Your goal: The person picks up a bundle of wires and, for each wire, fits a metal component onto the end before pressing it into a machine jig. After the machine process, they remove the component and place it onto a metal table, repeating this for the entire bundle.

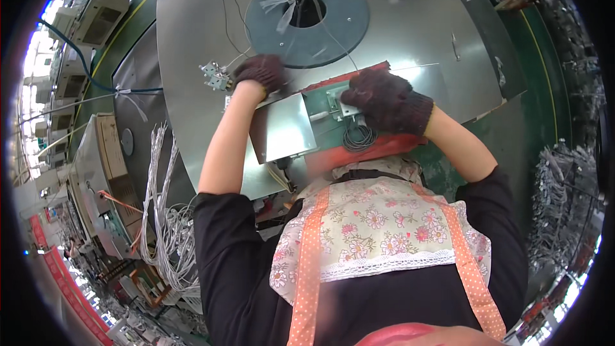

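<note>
- Toward the left side of the steel table (189, 32), see a cabled metal bracket assembly (216, 78), just left of the left hand (261, 72).
- Note the left hand's dark knit glove, blurred; looks curled, but cannot tell how far closed or whether holding anything.
- Toward the table's near edge, see a shiny metal box (283, 129).
- Right of the box, near the same edge, find a small metal bracket (349, 110), with a coiled black cable (360, 137) just beside.
- Find the right hand (384, 97) gloved, fingers bent against the bracket; cannot tell whether gripping or pressing.
- Judge the step as probably positioning this bracket; next, likely needs steady right-hand contact.
</note>
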Motion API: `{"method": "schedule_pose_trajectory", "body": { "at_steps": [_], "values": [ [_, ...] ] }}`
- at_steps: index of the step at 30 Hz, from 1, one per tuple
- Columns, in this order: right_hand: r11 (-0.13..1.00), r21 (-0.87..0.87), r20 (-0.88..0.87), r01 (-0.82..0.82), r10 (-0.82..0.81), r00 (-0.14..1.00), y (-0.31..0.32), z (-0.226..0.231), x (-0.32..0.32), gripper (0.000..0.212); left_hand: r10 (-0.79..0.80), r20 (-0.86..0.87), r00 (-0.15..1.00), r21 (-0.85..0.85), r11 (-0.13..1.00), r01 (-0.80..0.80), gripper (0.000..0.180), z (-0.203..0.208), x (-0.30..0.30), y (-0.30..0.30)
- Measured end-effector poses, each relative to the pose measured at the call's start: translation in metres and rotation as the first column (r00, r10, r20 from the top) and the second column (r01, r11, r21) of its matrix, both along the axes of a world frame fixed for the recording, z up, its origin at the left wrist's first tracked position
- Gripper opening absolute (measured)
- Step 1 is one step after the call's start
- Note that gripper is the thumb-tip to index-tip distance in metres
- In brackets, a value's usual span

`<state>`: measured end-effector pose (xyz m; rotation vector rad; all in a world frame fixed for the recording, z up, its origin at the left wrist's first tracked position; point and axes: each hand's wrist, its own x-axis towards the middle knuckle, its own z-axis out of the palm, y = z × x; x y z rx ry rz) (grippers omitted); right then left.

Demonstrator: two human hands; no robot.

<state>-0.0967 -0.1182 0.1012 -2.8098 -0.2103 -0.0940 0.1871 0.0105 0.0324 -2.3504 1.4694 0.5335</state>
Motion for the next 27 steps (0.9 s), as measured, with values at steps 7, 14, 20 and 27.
{"method": "schedule_pose_trajectory", "body": {
  "at_steps": [7, 14, 20, 27],
  "values": [
    [0.995, -0.079, -0.014, 0.062, -0.063, 0.998, 0.005, -0.012, 0.009, 0.030, 0.132, 0.109, 0.985, -0.479, 0.876, -0.064, 0.035, 0.022, -0.021, 0.047],
    [0.981, -0.190, 0.092, 0.035, -0.018, 0.996, 0.007, -0.011, 0.010, 0.029, 0.116, 0.103, 0.988, -0.855, 0.517, 0.029, 0.027, 0.035, -0.066, 0.059],
    [0.976, 0.010, 0.137, 0.218, -0.217, 0.966, 0.021, -0.042, -0.004, 0.044, 0.002, 0.026, 1.000, -0.854, 0.520, 0.021, 0.022, 0.043, -0.115, 0.054],
    [0.972, 0.152, 0.035, 0.180, -0.188, 0.982, 0.026, -0.068, -0.013, 0.065, -0.318, 0.078, 0.945, -0.571, 0.763, 0.304, 0.027, 0.050, -0.174, 0.017]
  ]
}}
